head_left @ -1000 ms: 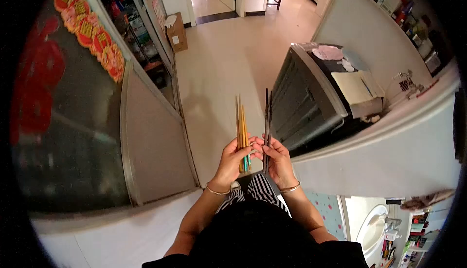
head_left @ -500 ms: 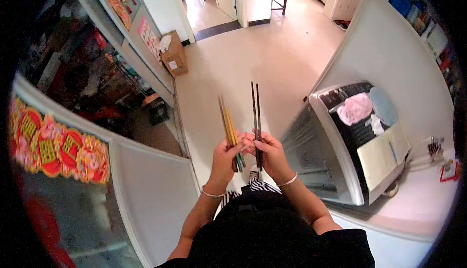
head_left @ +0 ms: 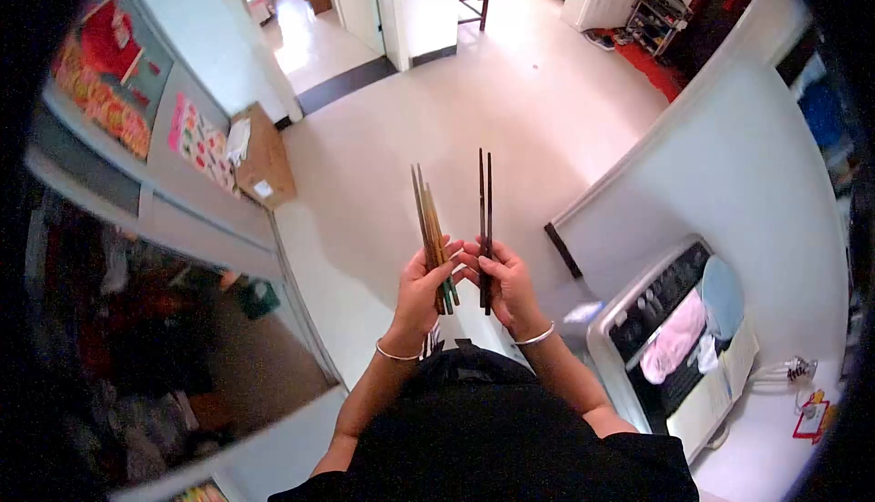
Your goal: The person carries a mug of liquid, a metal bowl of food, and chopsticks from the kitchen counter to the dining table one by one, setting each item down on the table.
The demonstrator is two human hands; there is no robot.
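The left hand (head_left: 421,288) grips yellow chopsticks (head_left: 428,233), perhaps 4, their overlap obscuring the count; the right hand (head_left: 510,285) pinches 2 dark chopsticks (head_left: 489,201) just beside. All should be light, stiff and smooth, best held near the thick ends. Beyond, left, stands a box (head_left: 266,160).

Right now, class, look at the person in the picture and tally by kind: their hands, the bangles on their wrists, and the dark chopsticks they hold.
Left hand and right hand: 2
Left bangle and right bangle: 2
Dark chopsticks: 2
Total: 6
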